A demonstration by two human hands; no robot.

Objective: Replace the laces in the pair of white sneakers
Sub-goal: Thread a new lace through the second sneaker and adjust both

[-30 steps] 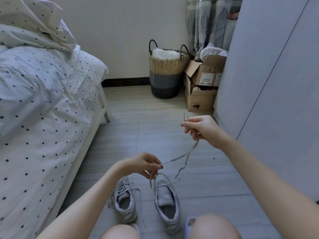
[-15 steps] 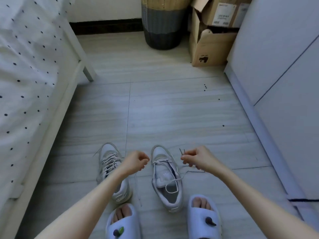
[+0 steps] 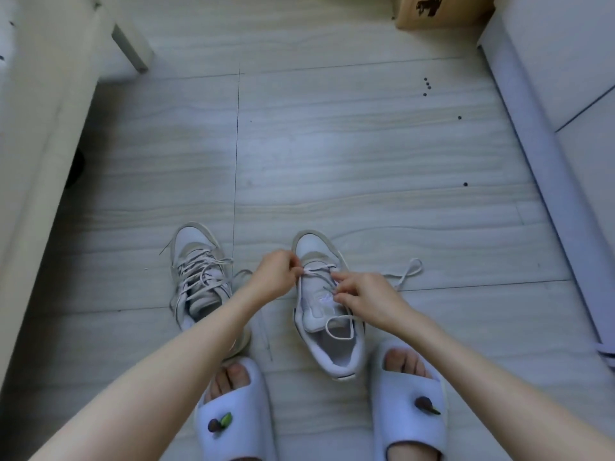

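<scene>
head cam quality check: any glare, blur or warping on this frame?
Head view: soft window glare bleaches the floor mid-frame; wide-angle warp bows the bed frame and wardrobe edges outward; slight softness throughout, so the lace and both hands, left and right, over the right sneaker lack fine detail. Colour cast is bluish.

Two white sneakers are sitting side by side on the floor, toes pointing away from the person. The left sneaker [image 3: 199, 277] is carrying loose lacing criss-crossed up its front, ends trailing onto the floor. The right sneaker [image 3: 327, 314] is lying mostly unlaced, tongue exposed, with a pale lace [image 3: 404, 272] crossing its lowest eyelets, looping over the opening and curling onto the floor at right.
</scene>
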